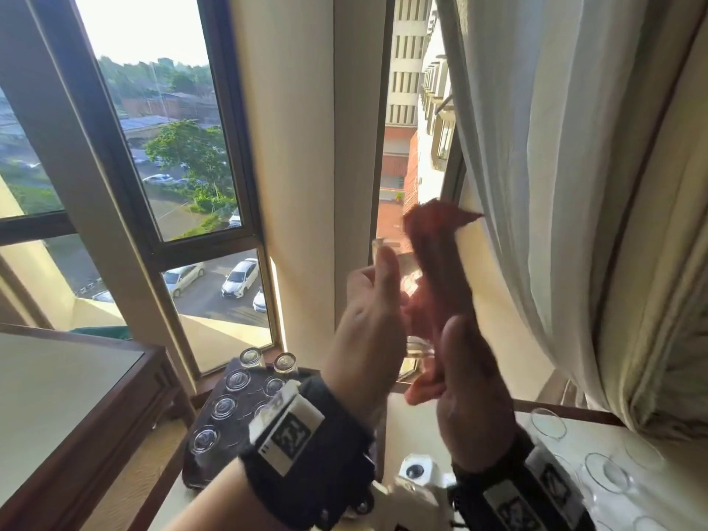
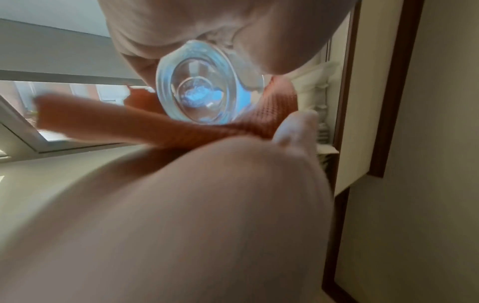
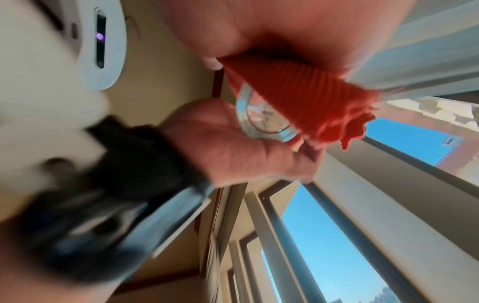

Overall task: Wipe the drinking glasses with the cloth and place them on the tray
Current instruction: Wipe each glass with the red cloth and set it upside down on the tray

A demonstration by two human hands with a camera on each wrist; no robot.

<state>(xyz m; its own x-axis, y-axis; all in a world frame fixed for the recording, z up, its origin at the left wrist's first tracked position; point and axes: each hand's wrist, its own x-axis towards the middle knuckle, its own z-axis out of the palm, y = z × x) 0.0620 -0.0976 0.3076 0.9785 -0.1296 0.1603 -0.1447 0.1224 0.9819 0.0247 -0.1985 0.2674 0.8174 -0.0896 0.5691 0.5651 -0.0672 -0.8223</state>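
My left hand (image 1: 377, 289) is raised in front of the window and holds a clear drinking glass (image 2: 199, 86) by its sides. Only the glass's thick base (image 1: 419, 348) shows between my two hands in the head view. My right hand (image 1: 471, 381) grips an orange-red cloth (image 1: 429, 270), which runs along the glass and sticks out above it. The right wrist view shows the cloth (image 3: 298, 88) lying over the glass (image 3: 264, 119) and my left hand (image 3: 233, 147). A dark tray (image 1: 187, 475) at lower left carries several upturned glasses (image 1: 224, 406).
More clear glasses (image 1: 607, 473) stand on the pale table at lower right. A white curtain (image 1: 555, 185) hangs close beside my right hand. A wood-framed table (image 1: 76, 396) stands to the left of the tray. Window panes (image 1: 184, 147) fill the background.
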